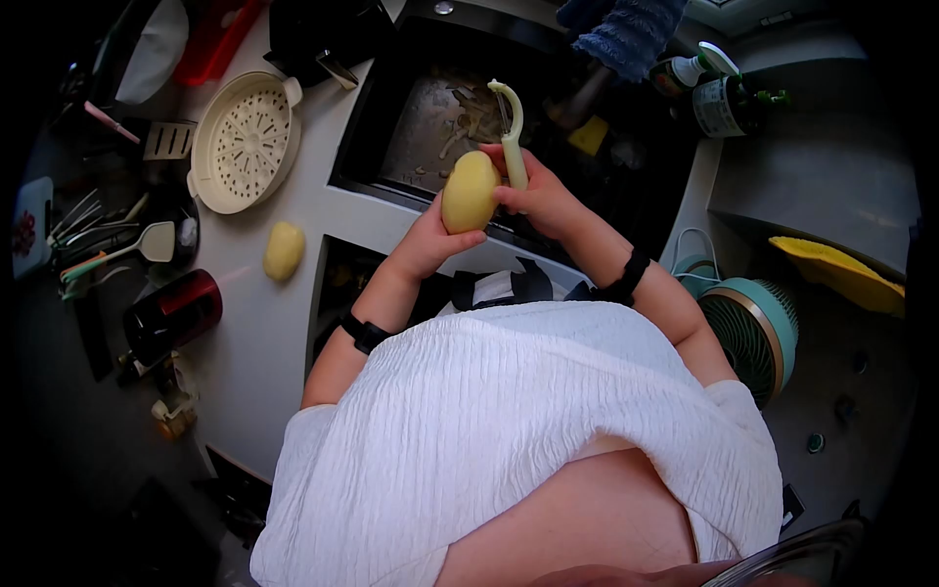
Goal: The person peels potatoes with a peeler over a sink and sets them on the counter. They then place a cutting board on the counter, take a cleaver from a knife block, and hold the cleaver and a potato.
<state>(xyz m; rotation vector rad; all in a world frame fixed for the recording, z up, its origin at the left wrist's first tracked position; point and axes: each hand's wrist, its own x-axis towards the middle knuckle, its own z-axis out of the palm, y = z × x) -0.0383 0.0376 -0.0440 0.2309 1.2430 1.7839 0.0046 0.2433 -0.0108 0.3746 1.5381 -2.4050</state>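
Note:
A pale yellow peeled potato (470, 193) is held above the front edge of the dark sink (357, 157). My left hand (427, 242) is closed around its lower left side, thumb along the bottom. A light green peeler (514, 152) stands upright in my right hand (544, 201), its blade end pointing away from me over the sink. Fingers of the right hand also touch the potato's right side. Peel scraps (469, 122) lie in the sink beyond. On the counter to the left rests another peeled potato (284, 250).
A cream strainer basket (252, 142) sits on the counter (256, 338) at left, near a dark red container (174, 315) and several utensils (152, 243). Bottles (719, 106) and a blue cloth (634, 37) are at the back right. A green fan (751, 338) stands to my right.

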